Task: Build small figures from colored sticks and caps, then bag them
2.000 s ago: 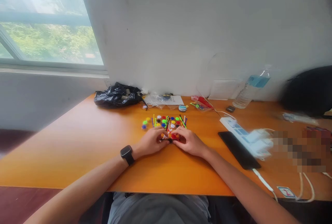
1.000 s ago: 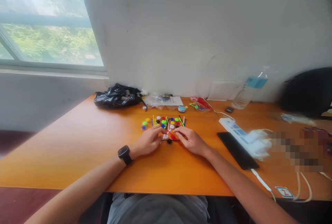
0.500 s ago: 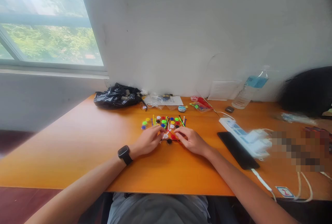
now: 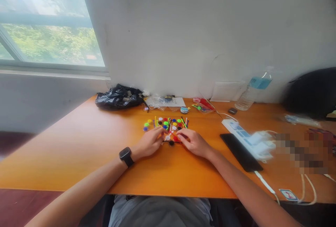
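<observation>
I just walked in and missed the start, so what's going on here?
A person's left hand and right hand are over a wooden table, around a white disc, a red disc and a black disc. Whether either hand grips a piece is too small to tell. More colourful discs and thin sticks lie just beyond. To the right, a dark phone lies beside a power strip.

As I view it, the surface (image 4: 78, 150) gives a wide passage outward of the left forearm (image 4: 97, 188), back to the black bag (image 4: 118, 97). Obstructions: coloured discs (image 4: 174, 124) and rods (image 4: 168, 126), between and ahead of the fingers (image 4: 160, 131); phone (image 4: 241, 152) and power strip (image 4: 240, 131), outward of the right forearm (image 4: 236, 185)
</observation>
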The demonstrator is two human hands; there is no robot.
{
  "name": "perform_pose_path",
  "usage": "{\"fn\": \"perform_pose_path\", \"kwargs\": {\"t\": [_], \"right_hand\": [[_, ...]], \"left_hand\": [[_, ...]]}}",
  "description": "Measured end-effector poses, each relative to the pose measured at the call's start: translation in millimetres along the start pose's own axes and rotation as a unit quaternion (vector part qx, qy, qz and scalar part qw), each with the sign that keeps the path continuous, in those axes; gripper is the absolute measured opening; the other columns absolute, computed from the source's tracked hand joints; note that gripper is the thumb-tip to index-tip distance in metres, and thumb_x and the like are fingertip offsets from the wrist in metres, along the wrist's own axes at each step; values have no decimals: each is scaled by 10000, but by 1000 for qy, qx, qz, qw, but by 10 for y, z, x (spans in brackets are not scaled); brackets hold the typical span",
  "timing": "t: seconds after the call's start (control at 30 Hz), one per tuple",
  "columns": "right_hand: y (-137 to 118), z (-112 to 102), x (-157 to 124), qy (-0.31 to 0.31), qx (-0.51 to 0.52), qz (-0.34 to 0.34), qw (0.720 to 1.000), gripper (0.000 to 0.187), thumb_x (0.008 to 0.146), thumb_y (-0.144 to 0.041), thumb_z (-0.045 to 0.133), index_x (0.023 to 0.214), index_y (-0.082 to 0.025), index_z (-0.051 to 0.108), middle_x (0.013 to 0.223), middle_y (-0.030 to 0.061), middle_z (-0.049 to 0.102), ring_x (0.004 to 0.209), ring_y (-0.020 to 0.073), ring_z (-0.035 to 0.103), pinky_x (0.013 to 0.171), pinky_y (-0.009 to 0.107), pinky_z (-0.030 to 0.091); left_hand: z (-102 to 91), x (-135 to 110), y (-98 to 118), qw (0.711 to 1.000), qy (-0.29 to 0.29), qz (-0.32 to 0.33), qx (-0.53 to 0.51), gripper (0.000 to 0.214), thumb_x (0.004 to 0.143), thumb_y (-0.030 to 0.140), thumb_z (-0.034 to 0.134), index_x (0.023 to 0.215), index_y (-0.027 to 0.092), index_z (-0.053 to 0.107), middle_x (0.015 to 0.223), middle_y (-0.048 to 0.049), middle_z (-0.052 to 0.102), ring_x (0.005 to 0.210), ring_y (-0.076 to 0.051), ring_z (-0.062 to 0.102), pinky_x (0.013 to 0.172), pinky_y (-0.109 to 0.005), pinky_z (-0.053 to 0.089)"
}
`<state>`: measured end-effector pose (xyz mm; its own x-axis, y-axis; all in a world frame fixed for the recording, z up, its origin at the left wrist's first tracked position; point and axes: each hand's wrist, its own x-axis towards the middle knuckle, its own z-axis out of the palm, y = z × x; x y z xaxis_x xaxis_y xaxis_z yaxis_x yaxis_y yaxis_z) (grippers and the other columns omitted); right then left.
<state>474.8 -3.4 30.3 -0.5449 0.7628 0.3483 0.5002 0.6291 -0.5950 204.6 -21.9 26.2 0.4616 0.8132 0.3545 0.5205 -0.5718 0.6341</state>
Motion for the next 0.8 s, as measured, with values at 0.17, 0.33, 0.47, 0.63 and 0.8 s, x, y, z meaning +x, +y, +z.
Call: {"fn": "perform_pose_path", "kwargs": {"t": [0.17, 0.33, 0.47, 0.63, 0.8], "right_hand": [[-1, -3, 2, -4, -4, 1, 1000, 238, 1072, -366, 536, 1097, -236, 733, 1023, 68, 757, 896, 216, 696, 841, 331, 556], [-5, -4, 2, -6, -2, 1, 1000, 238, 1073, -372, 535, 1095, -245, 735, 1024, 65, 757, 898, 218, 697, 843, 333, 558], [-1, -3, 0, -7, 1, 1, 1000, 237, 1074, -376, 533, 1088, -250, 733, 1011, 60, 756, 887, 216, 696, 832, 331, 557], [-6, -3, -5, -3, -2, 2, 1000, 246, 1073, -386, 534, 1087, -244, 735, 1012, 66, 757, 886, 220, 698, 833, 334, 562], [-24, -7, -7, -4, 2, 12, 1000, 250, 1072, -390, 534, 1078, -242, 735, 1016, 69, 758, 877, 219, 696, 838, 344, 568]], "left_hand": [[3, 0, 0, 1000, -6, 1, 9, 244, 960, 154, 495, 1132, 236, 649, 1112, -71, 709, 946, -228, 665, 849, -333, 509], [13, -2, -2, 1000, -3, 7, 5, 221, 962, 163, 504, 1115, 237, 646, 1090, -67, 708, 923, -223, 660, 837, -331, 504], [16, -3, 5, 1000, 1, 5, 4, 202, 999, 202, 497, 1119, 241, 654, 1087, -64, 712, 925, -221, 663, 842, -331, 505], [-18, 19, 4, 999, 43, -4, 14, 230, 1067, 315, 465, 1144, 252, 671, 1095, -69, 709, 981, -230, 665, 854, -343, 510], [-133, 60, -69, 992, 107, -30, 56, 193, 1030, 248, 490, 1118, 232, 662, 1096, -81, 675, 1038, -253, 627, 891, -372, 507]]}}
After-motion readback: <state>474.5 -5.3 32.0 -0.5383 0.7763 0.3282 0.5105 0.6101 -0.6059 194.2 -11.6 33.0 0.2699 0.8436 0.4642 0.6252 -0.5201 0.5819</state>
